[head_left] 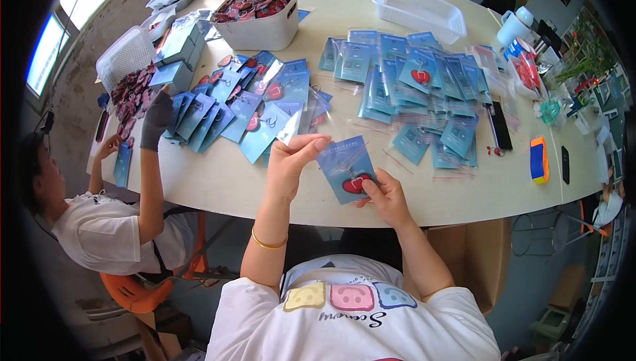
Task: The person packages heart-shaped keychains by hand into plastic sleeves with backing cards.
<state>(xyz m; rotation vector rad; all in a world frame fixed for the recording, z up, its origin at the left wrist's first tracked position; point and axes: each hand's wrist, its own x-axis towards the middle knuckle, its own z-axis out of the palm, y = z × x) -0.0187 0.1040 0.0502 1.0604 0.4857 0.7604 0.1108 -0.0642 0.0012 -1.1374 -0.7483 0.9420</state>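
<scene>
My right hand (389,200) grips a blue backing card (343,162) by its lower right side, the thumb pressed on a red heart-shaped keychain (356,183) fixed to it. My left hand (289,167) is pinched closed beside the card's upper left corner. A shiny piece of clear plastic (291,124), apparently a bag, rises from its fingers. Beyond my left hand lies a loose heap of blue cards with keychains (255,106). Bagged blue cards (417,82) are piled beyond my right hand.
A white tub of red keychains (258,33) stands at the back, with a white plastic basket (424,16) to its right. At left, a co-worker's gloved hand (156,119) is near a keychain heap (131,96). A phone (499,127) and tape roll (539,160) lie right.
</scene>
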